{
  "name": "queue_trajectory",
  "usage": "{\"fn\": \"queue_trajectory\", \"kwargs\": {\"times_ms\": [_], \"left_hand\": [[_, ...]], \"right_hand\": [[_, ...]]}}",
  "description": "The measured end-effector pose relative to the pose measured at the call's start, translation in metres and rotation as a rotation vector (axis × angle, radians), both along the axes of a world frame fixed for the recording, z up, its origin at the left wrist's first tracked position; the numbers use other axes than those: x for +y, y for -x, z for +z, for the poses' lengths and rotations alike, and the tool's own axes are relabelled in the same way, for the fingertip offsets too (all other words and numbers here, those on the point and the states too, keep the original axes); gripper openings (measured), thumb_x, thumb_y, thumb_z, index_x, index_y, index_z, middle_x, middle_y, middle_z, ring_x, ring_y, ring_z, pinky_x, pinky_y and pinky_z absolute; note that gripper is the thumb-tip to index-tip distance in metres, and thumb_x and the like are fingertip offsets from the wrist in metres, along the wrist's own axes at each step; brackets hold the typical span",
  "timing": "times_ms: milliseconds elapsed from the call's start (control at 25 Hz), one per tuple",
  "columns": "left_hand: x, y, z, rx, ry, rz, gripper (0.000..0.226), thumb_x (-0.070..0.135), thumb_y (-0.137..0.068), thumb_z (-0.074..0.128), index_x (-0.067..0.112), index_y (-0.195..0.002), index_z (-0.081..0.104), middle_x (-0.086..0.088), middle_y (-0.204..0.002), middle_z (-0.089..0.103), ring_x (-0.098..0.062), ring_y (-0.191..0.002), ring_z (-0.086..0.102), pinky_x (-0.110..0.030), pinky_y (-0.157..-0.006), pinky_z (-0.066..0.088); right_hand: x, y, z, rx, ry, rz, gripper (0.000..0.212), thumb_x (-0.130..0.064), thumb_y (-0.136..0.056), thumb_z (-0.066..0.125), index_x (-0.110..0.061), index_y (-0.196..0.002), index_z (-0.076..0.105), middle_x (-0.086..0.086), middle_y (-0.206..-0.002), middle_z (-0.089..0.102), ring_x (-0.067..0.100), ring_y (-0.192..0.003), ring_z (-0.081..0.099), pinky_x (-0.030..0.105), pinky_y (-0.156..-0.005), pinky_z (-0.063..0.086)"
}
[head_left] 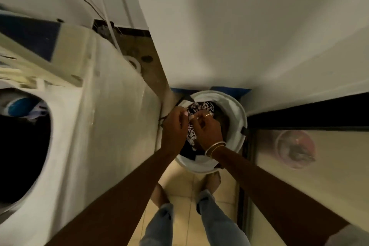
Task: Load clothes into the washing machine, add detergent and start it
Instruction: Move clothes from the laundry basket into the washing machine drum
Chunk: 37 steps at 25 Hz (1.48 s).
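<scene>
Fingers [179, 115] on both hands are curled tight. On the left the washing machine [103, 126] has its top open. Next to it the left hand [173, 128] and right hand [207, 131] grip a black-and-white cloth [191, 136] over the white basket [238, 114] of clothes.

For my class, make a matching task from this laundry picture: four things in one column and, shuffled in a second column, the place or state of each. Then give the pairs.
Column one:
1 patterned garment
2 laundry basket
3 washing machine
4 bangles

Column two:
A on the right wrist
B open, on the person's left
C in front of the person, holding clothes
D gripped by the left hand and the right hand

Pairs: 1-D, 2-C, 3-B, 4-A
</scene>
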<state>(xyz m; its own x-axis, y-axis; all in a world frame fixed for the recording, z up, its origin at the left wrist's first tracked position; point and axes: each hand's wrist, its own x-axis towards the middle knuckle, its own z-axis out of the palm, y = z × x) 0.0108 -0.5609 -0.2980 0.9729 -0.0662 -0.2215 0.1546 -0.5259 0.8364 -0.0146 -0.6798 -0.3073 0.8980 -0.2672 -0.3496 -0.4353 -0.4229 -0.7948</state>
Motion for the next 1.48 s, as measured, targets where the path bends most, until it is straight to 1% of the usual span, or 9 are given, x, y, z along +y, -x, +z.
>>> {"fn": "queue_trajectory", "kwargs": {"times_ms": [200, 400, 520, 640, 760, 880, 1080, 1240, 1480], "left_hand": [[-0.01, -0.004, -0.182, 0.329, -0.204, -0.296, 0.046, 0.032, -0.095, 0.055, 0.007, -0.133, 0.055, -0.013, -0.132, 0.059, -0.028, -0.126, 0.054, -0.047, -0.109, 0.041], [-0.005, -0.012, -0.308, 0.496, -0.51, -0.435, 0.125, 0.051, -0.071, 0.08, 0.013, -0.158, -0.001, -0.017, -0.163, 0.005, -0.036, -0.151, 0.008, -0.048, -0.124, 0.013], [-0.008, -0.021, -0.357, 0.422, -0.675, -0.52, 0.134, 0.054, -0.068, 0.081, 0.011, -0.156, -0.01, -0.02, -0.163, -0.003, -0.038, -0.151, 0.001, -0.048, -0.124, 0.004], [-0.012, -0.036, -0.379, 0.354, -0.804, -0.505, 0.129, 0.055, -0.069, 0.08, 0.011, -0.156, -0.003, -0.024, -0.16, 0.008, -0.041, -0.148, 0.013, -0.048, -0.121, 0.012], [-0.009, -0.041, -0.384, 0.257, -0.725, -0.439, 0.088, 0.045, -0.087, 0.068, 0.008, -0.153, 0.023, -0.019, -0.153, 0.034, -0.033, -0.141, 0.035, -0.04, -0.117, 0.026], [-0.018, -0.031, -0.338, 0.27, -0.602, -0.397, 0.059, 0.034, -0.102, 0.048, 0.008, -0.152, 0.028, -0.016, -0.154, 0.036, -0.031, -0.141, 0.036, -0.037, -0.119, 0.025], [-0.029, 0.006, -0.178, 0.101, -0.436, -0.276, 0.067, 0.05, -0.095, 0.035, 0.011, -0.149, 0.034, -0.014, -0.143, 0.046, -0.03, -0.125, 0.051, -0.045, -0.104, 0.046], [-0.01, 0.003, -0.037, -0.095, -0.376, -0.268, 0.049, 0.037, -0.093, 0.058, 0.012, -0.135, 0.05, -0.013, -0.13, 0.053, -0.027, -0.112, 0.057, -0.038, -0.094, 0.051], [0.069, -0.003, 0.154, -0.229, -0.366, -0.291, 0.041, 0.026, -0.074, 0.069, 0.02, -0.112, 0.054, -0.002, -0.103, 0.054, -0.021, -0.085, 0.06, -0.032, -0.069, 0.053]], "right_hand": [[-0.053, -0.018, -0.155, 0.239, 0.172, 0.298, 0.037, -0.034, -0.096, 0.057, -0.017, -0.129, 0.058, 0.01, -0.127, 0.062, 0.027, -0.12, 0.057, 0.038, -0.106, 0.042], [-0.084, -0.056, -0.303, 0.421, 0.47, 0.699, 0.095, -0.066, -0.084, 0.057, -0.034, -0.157, 0.005, 0.014, -0.164, -0.001, 0.042, -0.149, 0.006, 0.057, -0.12, 0.018], [-0.074, -0.069, -0.361, 0.467, 0.528, 0.758, 0.113, -0.072, -0.077, 0.062, -0.036, -0.155, -0.012, 0.018, -0.162, -0.016, 0.048, -0.147, -0.005, 0.063, -0.119, 0.012], [-0.062, -0.078, -0.381, 0.386, 0.621, 0.66, 0.087, -0.05, -0.088, 0.063, -0.029, -0.157, 0.014, 0.022, -0.159, 0.006, 0.049, -0.142, 0.018, 0.056, -0.112, 0.03], [-0.062, -0.079, -0.36, 0.226, 0.581, 0.623, 0.044, -0.027, -0.098, 0.052, -0.014, -0.14, 0.051, 0.02, -0.147, 0.033, 0.04, -0.122, 0.05, 0.039, -0.1, 0.043], [-0.065, -0.051, -0.306, 0.141, 0.542, 0.542, 0.046, -0.033, -0.097, 0.053, -0.015, -0.14, 0.05, 0.017, -0.145, 0.038, 0.036, -0.116, 0.055, 0.039, -0.095, 0.046], [-0.071, -0.005, -0.178, 0.038, 0.322, 0.158, 0.061, -0.053, -0.086, 0.051, -0.01, -0.129, 0.059, 0.014, -0.132, 0.056, 0.033, -0.114, 0.059, 0.037, -0.098, 0.046], [-0.062, 0.008, -0.052, -0.068, 0.221, 0.153, 0.054, -0.049, -0.09, 0.051, -0.015, -0.131, 0.057, 0.008, -0.126, 0.063, 0.024, -0.117, 0.058, 0.042, -0.104, 0.046], [0.014, 0.013, 0.124, -0.328, 0.106, 0.099, 0.021, -0.027, -0.091, 0.057, -0.017, -0.108, 0.064, -0.005, -0.097, 0.066, 0.01, -0.093, 0.061, 0.043, -0.087, 0.053]]}}
